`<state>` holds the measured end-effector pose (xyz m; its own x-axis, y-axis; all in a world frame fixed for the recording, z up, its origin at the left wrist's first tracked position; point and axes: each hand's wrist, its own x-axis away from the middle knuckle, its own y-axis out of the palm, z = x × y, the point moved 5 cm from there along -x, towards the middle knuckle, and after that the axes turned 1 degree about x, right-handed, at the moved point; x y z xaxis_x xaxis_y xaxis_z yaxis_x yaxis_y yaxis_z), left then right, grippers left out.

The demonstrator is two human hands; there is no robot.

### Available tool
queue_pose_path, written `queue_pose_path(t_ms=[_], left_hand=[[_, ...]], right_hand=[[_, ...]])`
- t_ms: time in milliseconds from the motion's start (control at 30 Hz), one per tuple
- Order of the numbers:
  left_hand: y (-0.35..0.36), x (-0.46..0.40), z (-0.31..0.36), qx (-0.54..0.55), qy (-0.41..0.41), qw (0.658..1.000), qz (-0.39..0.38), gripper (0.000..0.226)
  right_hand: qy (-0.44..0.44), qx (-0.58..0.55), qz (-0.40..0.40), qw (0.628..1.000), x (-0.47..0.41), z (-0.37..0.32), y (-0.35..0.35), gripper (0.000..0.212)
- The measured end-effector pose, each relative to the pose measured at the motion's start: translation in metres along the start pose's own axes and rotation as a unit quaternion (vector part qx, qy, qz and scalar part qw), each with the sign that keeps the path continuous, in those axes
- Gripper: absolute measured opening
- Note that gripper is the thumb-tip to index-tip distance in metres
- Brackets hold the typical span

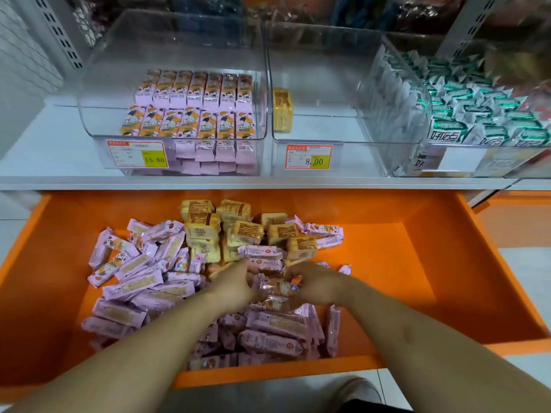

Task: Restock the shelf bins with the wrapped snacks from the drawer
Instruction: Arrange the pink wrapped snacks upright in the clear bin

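An open orange drawer holds a heap of pink wrapped snacks and, at its back, yellow wrapped snacks. Both my hands reach into the middle of the heap. My left hand and my right hand together grip a small bunch of pink wrapped snacks between them. Above, the left clear bin holds neat rows of pink snacks. The middle clear bin holds only a few yellow snacks at its left wall.
The right clear bin is full of green-and-white packets. Price tags reading 15.80 and 8.00 hang on the bin fronts. The white shelf edge overhangs the drawer's back. A shoe shows below.
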<state>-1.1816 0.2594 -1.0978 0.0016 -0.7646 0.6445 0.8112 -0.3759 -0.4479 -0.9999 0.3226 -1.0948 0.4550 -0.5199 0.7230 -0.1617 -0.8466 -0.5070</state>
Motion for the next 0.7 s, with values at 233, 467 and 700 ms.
queue_pose_path(t_ms=[233,467,700], left_hand=[[-0.059,0.042,0.033,0.1,0.04,0.994,0.027,0.05],[-0.122,0.129,0.092,0.153,0.114,0.981,0.024,0.074],[-0.139,0.193,0.113,0.103,0.19,0.975,-0.04,0.052]], right_hand=[[-0.07,-0.154,0.071,0.983,0.064,-0.05,-0.057,0.052],[-0.203,-0.19,0.162,0.947,0.155,-0.118,-0.111,0.03],[-0.245,0.003,0.17,0.954,0.213,-0.175,-0.11,0.039]])
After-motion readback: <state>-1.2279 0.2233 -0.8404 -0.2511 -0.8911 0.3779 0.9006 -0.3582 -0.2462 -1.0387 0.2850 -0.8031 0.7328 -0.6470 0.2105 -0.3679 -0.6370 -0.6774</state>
